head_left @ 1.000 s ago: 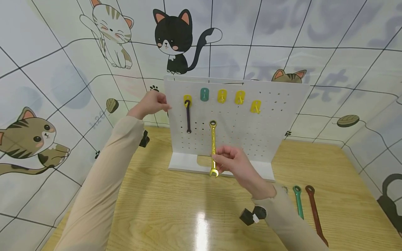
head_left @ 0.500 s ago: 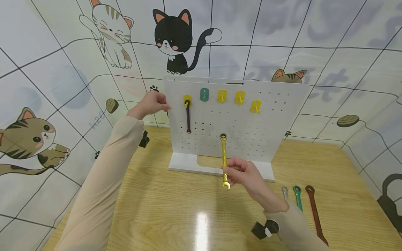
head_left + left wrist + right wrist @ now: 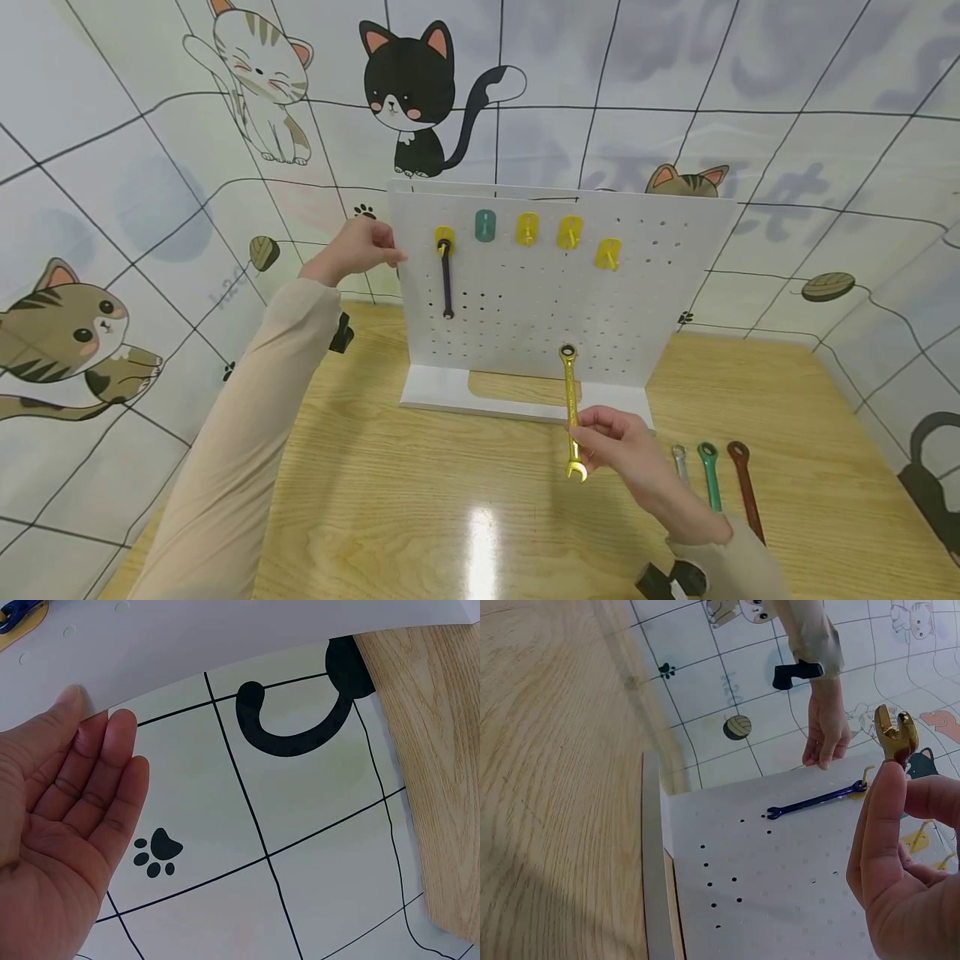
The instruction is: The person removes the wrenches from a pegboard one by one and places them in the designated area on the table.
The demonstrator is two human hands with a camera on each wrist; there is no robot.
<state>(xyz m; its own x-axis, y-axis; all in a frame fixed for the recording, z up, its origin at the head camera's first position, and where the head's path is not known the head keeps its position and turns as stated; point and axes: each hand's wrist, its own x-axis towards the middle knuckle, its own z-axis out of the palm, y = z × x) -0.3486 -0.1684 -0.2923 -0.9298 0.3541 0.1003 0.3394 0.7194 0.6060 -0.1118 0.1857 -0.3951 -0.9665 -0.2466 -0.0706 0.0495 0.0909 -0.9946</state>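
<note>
My right hand (image 3: 626,450) pinches a gold combination wrench (image 3: 570,392) near its open end, in front of the lower right part of a white pegboard (image 3: 517,325). The wrench's ring end points up and stands apart from the hooks. With thumb and fingertips my left hand (image 3: 356,250) holds the pegboard's left edge; in the left wrist view the thumb (image 3: 69,705) lies on the board's near side. A dark purple wrench (image 3: 447,283) hangs by its ring from the leftmost yellow hook (image 3: 444,237). In the right wrist view this hanging wrench (image 3: 814,802) looks blue-violet.
A teal hook (image 3: 485,226) and three yellow hooks, among them the rightmost hook (image 3: 608,254), sit on the board. On the wooden table (image 3: 420,492) at the right lie a silver wrench (image 3: 680,460), a green wrench (image 3: 709,475) and a red-brown wrench (image 3: 746,487).
My right hand has moved down and to the right with the gold wrench, away from the middle of the pegboard. The left hand has stayed at the board's edge.
</note>
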